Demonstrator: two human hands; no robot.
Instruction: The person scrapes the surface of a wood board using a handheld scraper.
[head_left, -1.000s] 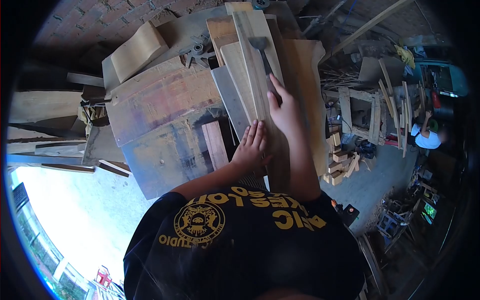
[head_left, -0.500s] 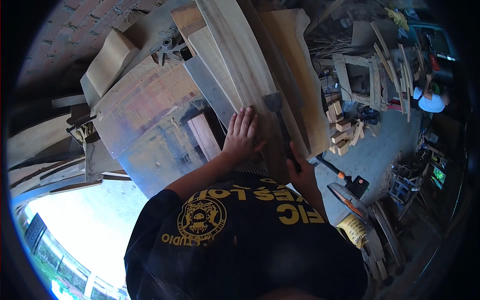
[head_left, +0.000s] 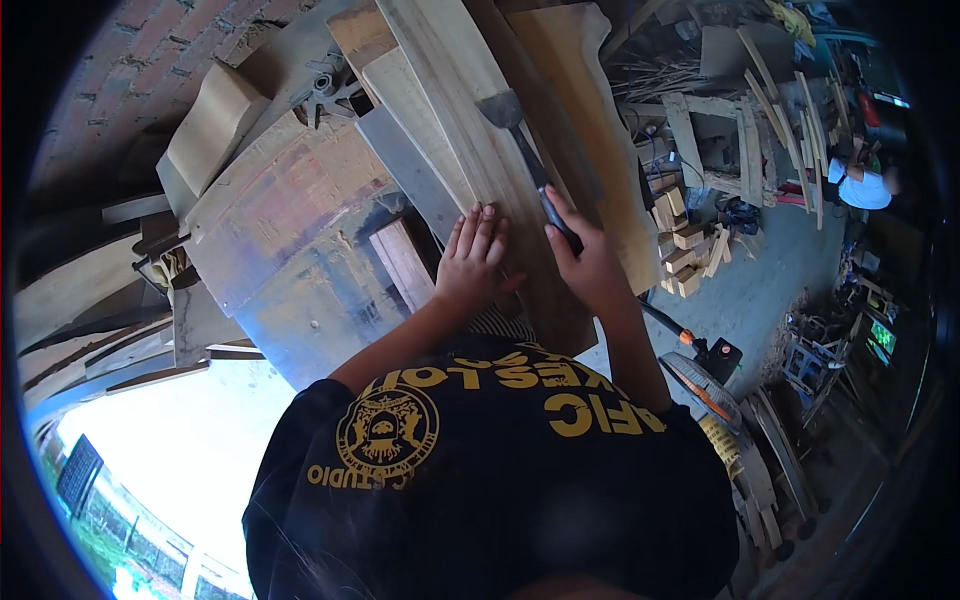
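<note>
A long wooden board [head_left: 465, 85] stretches away from my body. My left hand [head_left: 474, 255] rests on its left edge, fingers extended forward and palm down. In my right hand [head_left: 585, 255] is the dark handle of a putty knife [head_left: 500, 112], the fingers wrapped round it. Its wide flat blade points away from me and lies over the board's surface. Part of the handle is hidden by my fingers.
More boards [head_left: 565, 60] lie beside and under this one. At left is a dusty worktop [head_left: 290, 190] with a metal handwheel [head_left: 325, 88] behind. Wood blocks [head_left: 685, 240] and a fan [head_left: 705, 385] stand on the right. Another person [head_left: 862, 188] is at far right.
My right hand has pushed the putty knife forward along the board, away from my body and slightly left. My left hand stays on the board, nearly in place.
</note>
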